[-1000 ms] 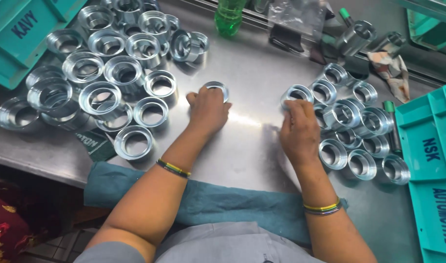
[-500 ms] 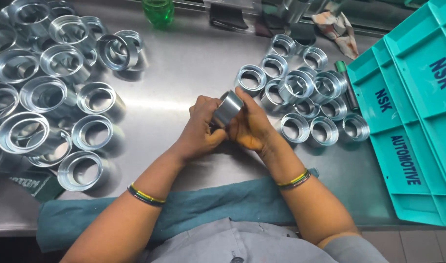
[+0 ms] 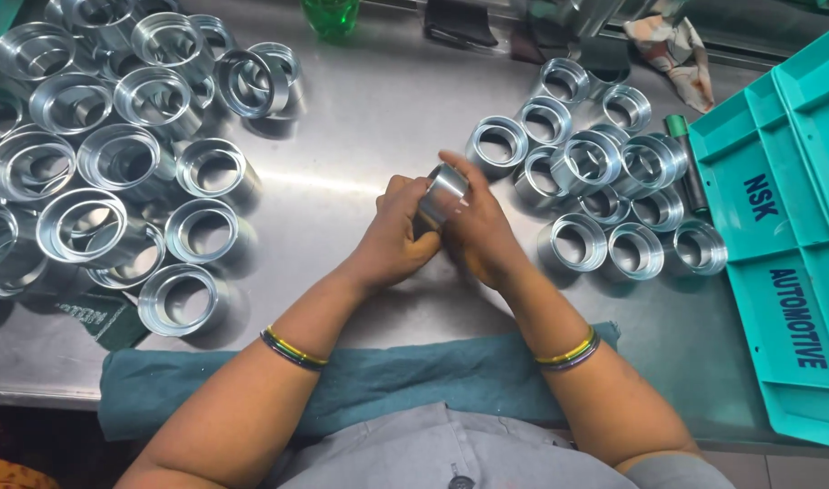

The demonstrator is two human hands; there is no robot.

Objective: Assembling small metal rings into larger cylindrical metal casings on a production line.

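Both hands hold one shiny metal ring above the table.

Left hand (image 3: 392,237) and right hand (image 3: 478,226) are closed around the ring (image 3: 441,192), which sits between the fingers, tipped on its side. To do this well, I think the fingers should grip the smooth outside firmly and turn the ring slowly so it does not slip. Big rings (image 3: 115,172) lie well off past the left hand. Small rings (image 3: 604,190) lie near the right hand, with a teal tray (image 3: 776,272) farther out. A blue-green cloth (image 3: 387,380) lies under both wrists.
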